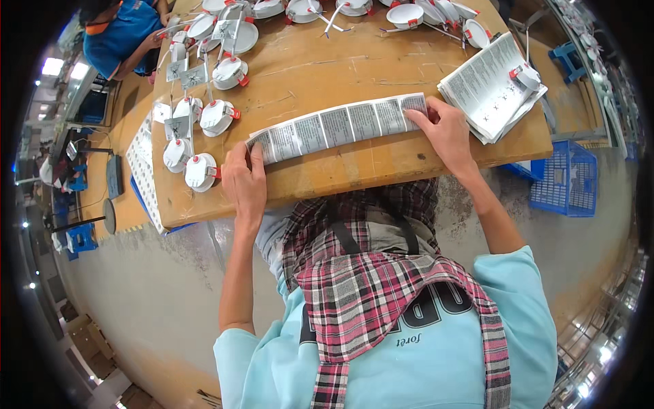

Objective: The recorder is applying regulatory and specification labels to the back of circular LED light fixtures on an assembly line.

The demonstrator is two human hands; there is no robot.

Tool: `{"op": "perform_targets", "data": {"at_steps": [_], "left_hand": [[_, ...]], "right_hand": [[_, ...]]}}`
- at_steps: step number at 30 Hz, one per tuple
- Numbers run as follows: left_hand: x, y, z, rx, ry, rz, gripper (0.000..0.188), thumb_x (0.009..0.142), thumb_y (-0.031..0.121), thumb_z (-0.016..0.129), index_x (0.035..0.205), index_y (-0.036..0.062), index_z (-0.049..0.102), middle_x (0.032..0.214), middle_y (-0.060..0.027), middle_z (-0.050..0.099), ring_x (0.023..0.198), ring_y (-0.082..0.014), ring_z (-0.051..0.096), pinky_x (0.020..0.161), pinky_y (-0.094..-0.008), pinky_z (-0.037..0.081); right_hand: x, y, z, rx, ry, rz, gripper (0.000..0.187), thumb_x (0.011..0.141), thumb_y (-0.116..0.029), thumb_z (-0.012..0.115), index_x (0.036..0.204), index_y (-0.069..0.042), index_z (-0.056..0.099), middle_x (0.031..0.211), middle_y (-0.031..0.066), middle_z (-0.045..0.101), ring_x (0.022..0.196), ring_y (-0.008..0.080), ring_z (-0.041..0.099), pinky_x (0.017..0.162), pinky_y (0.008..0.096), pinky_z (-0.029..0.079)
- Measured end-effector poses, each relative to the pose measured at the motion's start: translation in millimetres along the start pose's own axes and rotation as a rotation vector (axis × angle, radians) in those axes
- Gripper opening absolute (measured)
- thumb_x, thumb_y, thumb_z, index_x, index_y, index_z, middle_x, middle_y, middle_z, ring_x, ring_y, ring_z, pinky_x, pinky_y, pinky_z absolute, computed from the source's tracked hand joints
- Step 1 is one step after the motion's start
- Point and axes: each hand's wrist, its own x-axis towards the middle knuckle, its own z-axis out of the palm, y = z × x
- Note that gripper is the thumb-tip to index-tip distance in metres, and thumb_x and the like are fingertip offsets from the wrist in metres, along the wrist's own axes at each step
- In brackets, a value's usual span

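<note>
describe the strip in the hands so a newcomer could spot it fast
Find the brown table. Along its near edge, the left hand and right hand hold the ends of a long strip. It shows one row of grey printed blocks, unlike the squarer paper stack to its right.

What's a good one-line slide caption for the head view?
Left hand and right hand hold opposite ends of a printed strip at a table bearing round lamps and papers.

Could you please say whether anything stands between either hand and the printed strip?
Nothing visible does: the left hand holds the left end of the printed strip, and the right hand its right end. The stack of sheets lies beyond the right hand, and the nearest white lamp is left of the left hand.
</note>
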Motion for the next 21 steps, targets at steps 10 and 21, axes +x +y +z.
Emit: {"op": "perform_targets", "data": {"at_steps": [10, 21], "left_hand": [[0.3, 18.0, 0.9, -0.004, -0.024, -0.168, 0.021, 0.090, 0.023, 0.058, 0.088, 0.0024, 0.059, 0.073, -0.0093, 0.058, 0.068, -0.0244, 0.052, 0.067, -0.0374, 0.039], [5.3, 25.2, -1.8, -0.003, -0.034, -0.247, 0.021, 0.089, 0.022, 0.059, 0.086, 0.0013, 0.059, 0.064, -0.0063, 0.055, 0.057, -0.0181, 0.049, 0.056, -0.0341, 0.037]], "right_hand": [[-8.8, 7.8, 10.3, -0.023, 0.148, 0.036, 0.040, 0.077, -0.028, 0.073, 0.108, -0.010, 0.055, 0.060, 0.0006, 0.049, 0.055, 0.0178, 0.052, 0.054, 0.0339, 0.041], [-4.2, -2.5, 2.4, -0.067, 0.090, 0.077, 0.036, 0.077, -0.029, 0.073, 0.107, -0.016, 0.059, 0.056, -0.0022, 0.041, 0.050, 0.0143, 0.045, 0.050, 0.0323, 0.037]]}}
